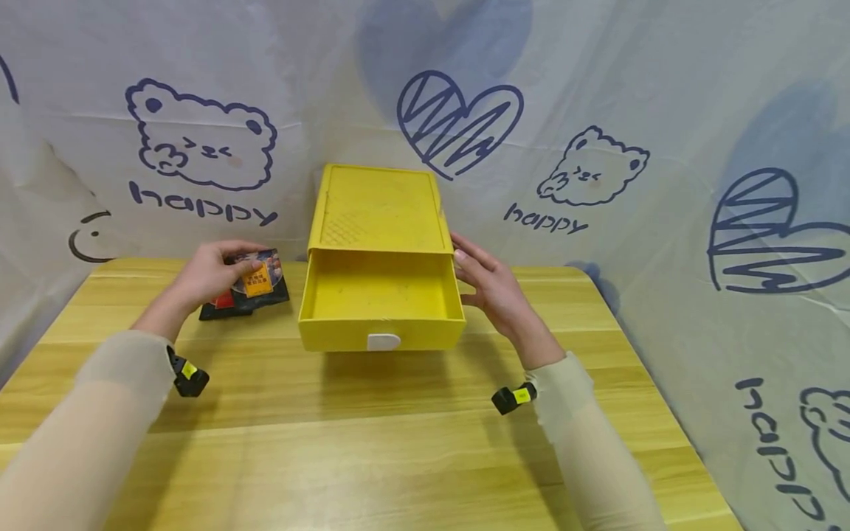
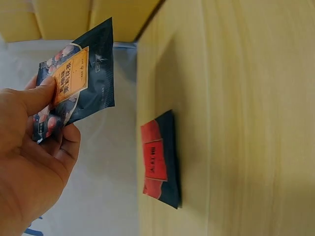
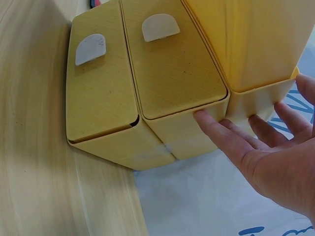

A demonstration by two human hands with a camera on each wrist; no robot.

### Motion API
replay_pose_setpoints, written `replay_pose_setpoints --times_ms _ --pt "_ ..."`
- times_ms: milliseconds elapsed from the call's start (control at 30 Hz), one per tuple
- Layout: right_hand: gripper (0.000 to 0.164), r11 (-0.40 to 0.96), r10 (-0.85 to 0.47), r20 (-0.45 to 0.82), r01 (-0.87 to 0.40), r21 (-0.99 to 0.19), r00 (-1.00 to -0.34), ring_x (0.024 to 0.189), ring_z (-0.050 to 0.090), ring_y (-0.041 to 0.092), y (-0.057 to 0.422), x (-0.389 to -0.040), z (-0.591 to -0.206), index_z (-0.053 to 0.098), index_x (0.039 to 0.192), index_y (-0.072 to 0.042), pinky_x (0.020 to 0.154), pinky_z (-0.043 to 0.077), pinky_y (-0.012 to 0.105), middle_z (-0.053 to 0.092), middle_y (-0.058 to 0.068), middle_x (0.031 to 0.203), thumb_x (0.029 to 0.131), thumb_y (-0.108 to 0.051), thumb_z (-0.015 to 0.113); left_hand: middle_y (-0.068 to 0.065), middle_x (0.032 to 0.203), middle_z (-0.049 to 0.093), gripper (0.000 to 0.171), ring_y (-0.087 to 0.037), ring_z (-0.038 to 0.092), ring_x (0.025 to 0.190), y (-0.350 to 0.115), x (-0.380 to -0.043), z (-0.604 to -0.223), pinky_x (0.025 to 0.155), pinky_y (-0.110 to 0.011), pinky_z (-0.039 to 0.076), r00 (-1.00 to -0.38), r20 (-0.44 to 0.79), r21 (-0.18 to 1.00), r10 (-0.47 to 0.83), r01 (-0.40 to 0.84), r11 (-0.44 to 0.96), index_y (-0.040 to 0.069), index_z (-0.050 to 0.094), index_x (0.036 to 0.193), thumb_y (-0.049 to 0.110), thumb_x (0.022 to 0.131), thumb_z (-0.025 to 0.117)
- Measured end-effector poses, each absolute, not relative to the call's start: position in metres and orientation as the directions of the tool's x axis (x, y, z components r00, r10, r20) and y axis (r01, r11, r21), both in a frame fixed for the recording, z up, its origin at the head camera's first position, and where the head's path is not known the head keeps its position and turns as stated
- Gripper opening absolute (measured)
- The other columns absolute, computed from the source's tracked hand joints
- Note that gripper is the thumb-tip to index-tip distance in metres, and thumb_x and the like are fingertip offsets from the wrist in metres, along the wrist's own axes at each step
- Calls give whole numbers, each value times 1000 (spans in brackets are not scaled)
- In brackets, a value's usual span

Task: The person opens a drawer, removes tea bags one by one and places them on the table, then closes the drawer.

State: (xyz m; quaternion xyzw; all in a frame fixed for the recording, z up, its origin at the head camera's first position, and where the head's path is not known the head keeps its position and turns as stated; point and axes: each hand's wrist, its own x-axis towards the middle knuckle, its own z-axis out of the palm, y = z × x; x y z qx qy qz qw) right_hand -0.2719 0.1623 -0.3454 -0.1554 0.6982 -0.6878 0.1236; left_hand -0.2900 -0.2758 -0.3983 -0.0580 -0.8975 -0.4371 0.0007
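Note:
My left hand (image 1: 211,274) pinches a dark packet with an orange label (image 2: 74,78) between thumb and fingers. In the left wrist view that packet is lifted off the wood, while a red and black packet (image 2: 156,164) lies on the table beneath it. A yellow drawer cabinet (image 1: 381,206) stands at the back of the table. Its top drawer (image 1: 385,335), with a white tab on the front, is pulled out and shows a bare yellow inside. My right hand (image 1: 498,295) rests extended fingertips against the cabinet's right side.
Two lower drawers (image 3: 172,69) are closed in the right wrist view, each with a white tab. The wooden table (image 1: 398,442) carries everything and stretches forward of the cabinet. Right behind it hangs a pale cloth (image 1: 332,74) printed with bears and hearts.

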Motion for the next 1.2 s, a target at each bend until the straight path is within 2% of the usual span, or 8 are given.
replay_pose_setpoints --times_ms 167,467,633,867,1200 --pt "48 18 -399 49 -62 -998 -916 115 44 26 162 -271 -345 38 137 -31 84 47 52 37 -5 141 91 -39 50 -15 102 58 32 -24 56 74 -272 -301 -409 60 -36 52 -987 12 772 162 111 626 19 56 122 25 91 54" --pt "47 -3 -384 52 -55 -999 -922 114 45 25 162 -271 -346 43 133 -35 83 48 51 40 -7 139 88 -43 54 -15 96 58 29 -24 51 69 -257 -320 -427 57 -36 46 -964 -16 744 265 166 648 14 58 119 16 91 53" --pt "47 -8 -376 55 -56 -998 -925 114 45 27 161 -271 -347 44 133 -35 83 48 50 41 -7 138 88 -43 55 -16 94 55 29 -25 50 68 -253 -326 -433 55 -36 45 -966 -20 742 259 160 651 12 58 119 13 91 52" --pt "47 5 -373 29 -34 -999 -927 114 45 25 163 -269 -346 42 134 -35 84 48 50 39 -8 139 88 -42 53 -16 107 56 28 -26 47 83 -252 -332 -440 68 -37 43 -974 -4 680 227 164 715 11 60 117 12 90 54" --pt "49 19 -374 40 -51 -999 -927 114 45 24 162 -269 -344 41 135 -34 87 44 54 38 -8 140 88 -43 54 -17 109 57 26 -28 45 87 -252 -339 -445 74 -41 43 -980 8 660 200 156 735 8 62 113 11 88 56"
